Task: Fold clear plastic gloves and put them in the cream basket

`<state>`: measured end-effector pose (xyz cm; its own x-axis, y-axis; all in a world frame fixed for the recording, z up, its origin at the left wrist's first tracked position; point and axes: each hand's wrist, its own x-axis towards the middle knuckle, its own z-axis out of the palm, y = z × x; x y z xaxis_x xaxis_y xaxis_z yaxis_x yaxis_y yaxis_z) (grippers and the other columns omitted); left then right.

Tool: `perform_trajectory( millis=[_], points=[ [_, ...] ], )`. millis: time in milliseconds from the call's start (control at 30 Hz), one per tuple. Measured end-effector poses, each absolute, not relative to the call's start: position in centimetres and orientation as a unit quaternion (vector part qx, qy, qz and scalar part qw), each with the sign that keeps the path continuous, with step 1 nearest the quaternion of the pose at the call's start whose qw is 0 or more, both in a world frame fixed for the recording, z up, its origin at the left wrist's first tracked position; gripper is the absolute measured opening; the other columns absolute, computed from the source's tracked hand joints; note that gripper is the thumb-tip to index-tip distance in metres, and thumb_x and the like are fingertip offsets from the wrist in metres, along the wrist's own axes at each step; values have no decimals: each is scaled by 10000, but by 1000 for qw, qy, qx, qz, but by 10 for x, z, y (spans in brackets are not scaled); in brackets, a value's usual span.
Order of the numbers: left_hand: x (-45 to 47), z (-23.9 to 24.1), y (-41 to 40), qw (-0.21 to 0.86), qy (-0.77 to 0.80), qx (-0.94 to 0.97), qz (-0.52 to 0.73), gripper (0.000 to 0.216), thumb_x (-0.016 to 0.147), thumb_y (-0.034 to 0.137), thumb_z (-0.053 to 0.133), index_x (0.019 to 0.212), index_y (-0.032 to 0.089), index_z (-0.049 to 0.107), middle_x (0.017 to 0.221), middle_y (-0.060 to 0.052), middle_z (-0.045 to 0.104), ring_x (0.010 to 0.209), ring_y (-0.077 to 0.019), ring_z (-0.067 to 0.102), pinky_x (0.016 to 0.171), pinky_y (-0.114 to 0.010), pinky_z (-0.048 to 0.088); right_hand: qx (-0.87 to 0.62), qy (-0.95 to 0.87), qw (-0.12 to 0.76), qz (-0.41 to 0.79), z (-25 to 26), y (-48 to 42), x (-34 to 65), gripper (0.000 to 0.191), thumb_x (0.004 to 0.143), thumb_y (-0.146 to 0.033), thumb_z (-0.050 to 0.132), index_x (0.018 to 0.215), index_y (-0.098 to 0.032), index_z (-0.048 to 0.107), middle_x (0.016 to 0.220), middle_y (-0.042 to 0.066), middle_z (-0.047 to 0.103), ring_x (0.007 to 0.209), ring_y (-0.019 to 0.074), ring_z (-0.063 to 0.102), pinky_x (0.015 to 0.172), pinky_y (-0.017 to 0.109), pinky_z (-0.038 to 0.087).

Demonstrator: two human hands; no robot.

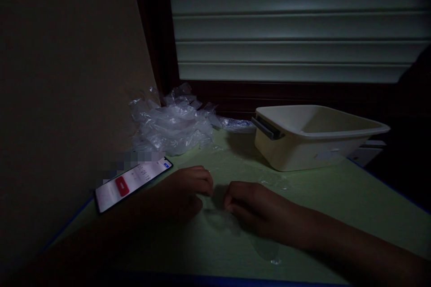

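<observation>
My right hand is closed in a pinch, thumb against the curled fingers, low over the table. Clear plastic film, apparently a thin bag, hangs from it and spreads beneath; its shiny edge shows near the table's front. A short gap away, my left hand has its fingers curved and its thumb apart from them, with nothing visible between. Behind my left hand lies a large heap of crumpled clear plastic bags. The dim light hides the film's exact outline.
A phone with a lit timer screen lies by my left forearm. A cream plastic bin with a dark handle stands at the back right of the green table. More clear film lies before the bin. A wall borders the left side.
</observation>
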<state>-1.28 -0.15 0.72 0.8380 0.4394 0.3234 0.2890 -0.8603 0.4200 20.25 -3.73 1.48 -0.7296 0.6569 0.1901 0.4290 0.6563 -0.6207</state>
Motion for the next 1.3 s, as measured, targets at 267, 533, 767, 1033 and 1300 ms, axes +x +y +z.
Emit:
perform_trajectory(
  millis=[267, 533, 767, 1033, 1300],
  points=[
    [-6, 11, -9, 180, 215, 941, 191, 100, 664, 91, 534, 741, 155, 543, 797, -41, 516, 796, -175, 475, 716, -276, 401, -353, -805, 263, 399, 8, -30, 203, 96, 815, -126, 441, 754, -156, 509, 660, -26, 476, 581, 90, 418, 521, 187, 352],
    [-7, 2, -6, 173, 201, 943, 203, 111, 773, 95, 490, 792, 154, 581, 796, -52, 537, 788, -170, 484, 715, -280, 404, -347, -800, 273, 407, 8, -29, 203, 209, 893, -282, 403, 774, -155, 520, 706, -8, 508, 646, 108, 458, 601, 219, 380],
    [-7, 4, -7, 188, 208, 938, 202, 78, 798, 135, 527, 731, 154, 561, 771, -33, 520, 773, -155, 481, 701, -265, 395, -315, -789, 279, 448, 14, -34, 207, 369, 861, -498, 402, 855, -155, 538, 785, 27, 536, 721, 144, 496, 647, 260, 403],
    [-8, 1, -6, 184, 203, 939, 210, 77, 792, 136, 541, 736, 157, 590, 768, -34, 542, 767, -153, 495, 702, -272, 390, -362, -810, 252, 386, 10, -34, 201, 94, 750, -162, 534, 833, -150, 577, 715, -1, 561, 630, 115, 496, 590, 223, 399],
    [-5, 1, -8, 202, 202, 931, 226, 65, 801, 145, 539, 829, 155, 597, 803, -43, 558, 793, -160, 500, 732, -284, 404, -369, -806, 284, 365, 4, -27, 203, 148, 767, -93, 482, 869, -143, 576, 750, 12, 604, 647, 115, 535, 591, 218, 424]
  ],
)
